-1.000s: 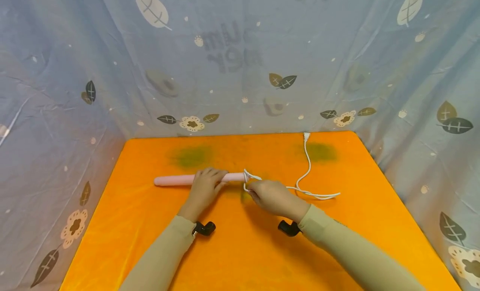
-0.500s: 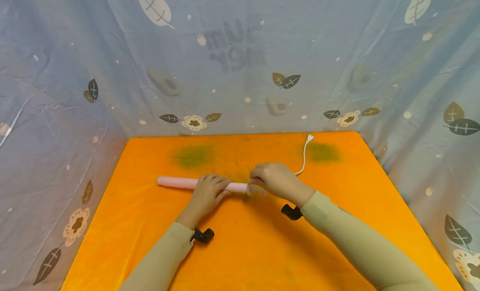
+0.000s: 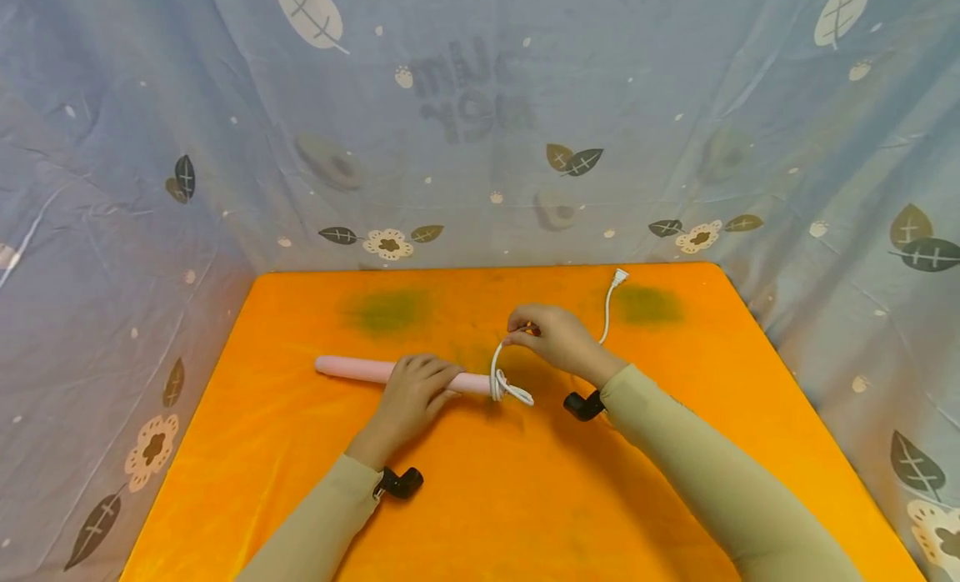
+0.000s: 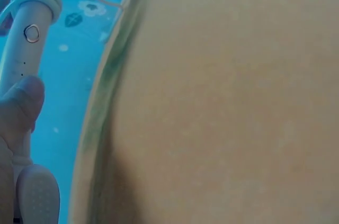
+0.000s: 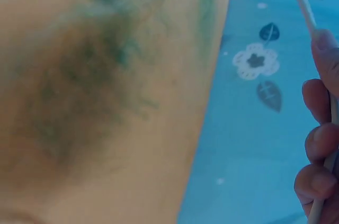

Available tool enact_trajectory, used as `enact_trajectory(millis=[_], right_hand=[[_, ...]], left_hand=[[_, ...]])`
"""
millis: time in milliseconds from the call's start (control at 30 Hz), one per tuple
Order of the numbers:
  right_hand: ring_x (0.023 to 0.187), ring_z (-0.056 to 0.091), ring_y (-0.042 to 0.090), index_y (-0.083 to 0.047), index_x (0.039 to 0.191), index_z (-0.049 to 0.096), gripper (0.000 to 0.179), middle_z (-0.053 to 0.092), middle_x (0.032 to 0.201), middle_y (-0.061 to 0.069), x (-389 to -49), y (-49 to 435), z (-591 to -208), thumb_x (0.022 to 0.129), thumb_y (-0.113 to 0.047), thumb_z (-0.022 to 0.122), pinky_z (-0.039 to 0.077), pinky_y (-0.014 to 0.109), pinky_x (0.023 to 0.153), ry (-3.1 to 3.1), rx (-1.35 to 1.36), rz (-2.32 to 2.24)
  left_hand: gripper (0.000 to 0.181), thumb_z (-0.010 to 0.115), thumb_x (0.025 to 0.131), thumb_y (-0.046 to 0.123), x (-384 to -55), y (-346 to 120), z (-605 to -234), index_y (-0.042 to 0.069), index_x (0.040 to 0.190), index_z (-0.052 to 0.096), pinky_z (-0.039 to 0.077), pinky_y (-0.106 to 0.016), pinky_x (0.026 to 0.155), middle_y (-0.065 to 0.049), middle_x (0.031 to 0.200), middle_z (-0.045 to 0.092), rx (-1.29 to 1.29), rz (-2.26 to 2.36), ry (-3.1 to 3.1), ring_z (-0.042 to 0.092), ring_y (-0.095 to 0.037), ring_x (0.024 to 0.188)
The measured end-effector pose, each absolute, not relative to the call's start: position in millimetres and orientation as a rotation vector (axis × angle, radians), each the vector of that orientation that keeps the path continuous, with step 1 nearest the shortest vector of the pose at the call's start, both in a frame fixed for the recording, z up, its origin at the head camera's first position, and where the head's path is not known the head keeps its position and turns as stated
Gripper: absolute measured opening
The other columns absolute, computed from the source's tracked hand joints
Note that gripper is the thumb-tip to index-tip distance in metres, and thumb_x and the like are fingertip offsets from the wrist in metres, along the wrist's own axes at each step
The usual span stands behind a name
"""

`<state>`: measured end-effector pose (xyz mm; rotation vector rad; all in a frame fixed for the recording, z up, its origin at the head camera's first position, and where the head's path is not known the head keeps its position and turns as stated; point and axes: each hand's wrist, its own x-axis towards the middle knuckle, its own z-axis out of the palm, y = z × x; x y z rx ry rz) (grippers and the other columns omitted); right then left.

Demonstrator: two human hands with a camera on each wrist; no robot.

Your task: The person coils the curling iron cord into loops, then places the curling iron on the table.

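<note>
A pink curling iron (image 3: 352, 368) lies across the orange table, pointing left. My left hand (image 3: 408, 398) grips its middle. In the left wrist view, the handle (image 4: 18, 57) shows a round button (image 4: 32, 33), and a dotted lever (image 4: 38, 195) sits below the thumb. White cord (image 3: 497, 361) is wound round the handle's right end, with a small folded loop (image 3: 519, 393) sticking out there. Just above and right of that end, my right hand (image 3: 562, 340) pinches the cord, which also runs through its curled fingers (image 5: 315, 181) in the right wrist view.
The cord's white plug (image 3: 618, 277) lies near the table's back edge, right of centre. Patterned blue-grey curtains (image 3: 465, 173) surround the orange table (image 3: 450, 515) at the back and sides. Each wrist wears a black camera mount (image 3: 401, 483).
The right hand has moved up and slightly right, carrying the cord over the handle's end. The cord's loose length has been drawn in from the right. The left hand keeps its grip on the curling iron.
</note>
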<state>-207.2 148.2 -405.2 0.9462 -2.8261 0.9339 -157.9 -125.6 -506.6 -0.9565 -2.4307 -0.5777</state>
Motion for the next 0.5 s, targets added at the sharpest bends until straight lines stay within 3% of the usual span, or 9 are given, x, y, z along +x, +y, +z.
enact_trajectory(millis=[267,500], right_hand=[[0.073,0.055,0.014,-0.023,0.09,0.067,0.009,0.063,0.084,-0.008,-220,156,-427,0.09,-0.032,0.068,0.048,0.033,0.066,-2.828,0.834,1.153],[0.07,0.054,0.014,-0.022,0.091,0.066,0.012,0.066,0.084,0.004,-224,154,-450,0.092,-0.034,0.065,0.048,0.031,0.064,-2.885,0.816,1.188]], left_hand=[[0.038,0.076,0.083,0.026,-157,-129,-507,0.016,0.119,0.07,0.04,-0.048,0.092,-0.003,0.111,0.068,-0.944,-0.586,-2.37,0.057,-0.028,0.106],[0.041,0.076,0.082,0.022,-157,-129,-505,0.014,0.121,0.069,0.039,-0.048,0.092,-0.004,0.112,0.067,-0.921,-0.665,-2.308,0.057,-0.028,0.106]])
